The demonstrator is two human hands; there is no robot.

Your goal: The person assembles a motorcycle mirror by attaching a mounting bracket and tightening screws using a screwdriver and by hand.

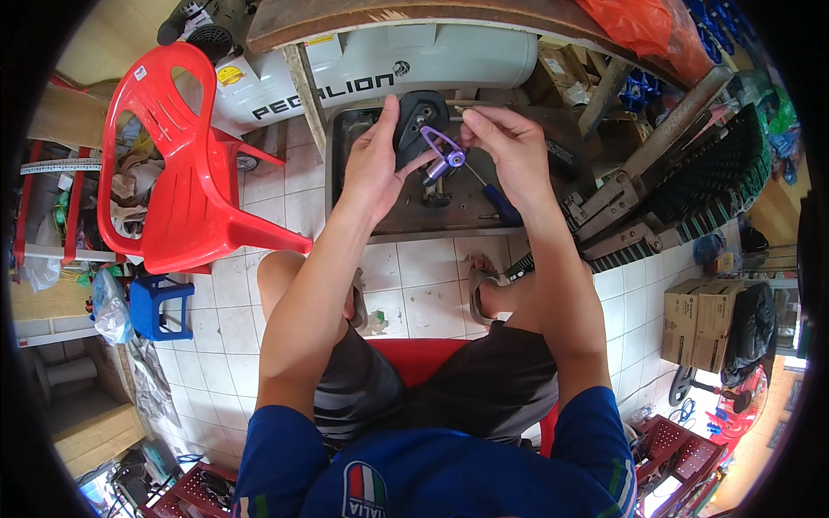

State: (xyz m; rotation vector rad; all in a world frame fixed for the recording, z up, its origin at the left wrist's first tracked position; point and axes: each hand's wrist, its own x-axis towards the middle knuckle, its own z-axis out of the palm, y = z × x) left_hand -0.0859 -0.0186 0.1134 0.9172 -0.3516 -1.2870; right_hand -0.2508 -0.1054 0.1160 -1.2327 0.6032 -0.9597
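My left hand (373, 164) is closed around a black, rounded part (417, 121) with small holes in its face, held above a metal tray. A shiny purple metal piece (452, 158), with a looped arm and a short round barrel, sits against the black part at my left fingertips. Whether the two are joined I cannot tell. Just right of them, my right hand (511, 148) pinches a small, thin brownish piece (460, 110) between thumb and forefinger; its kind is too small to make out. Below my right hand, a screwdriver with a blue handle (502, 205) lies in the tray.
The dark metal tray (389, 226) holds small loose parts. A red plastic chair (177, 198) stands left, near a blue stool (161, 308). Behind are a grey tank (466, 60) and a wooden bench top (363, 24). Metal-framed green-black mesh (708, 190) leans right; cardboard boxes (699, 324) sit beyond.
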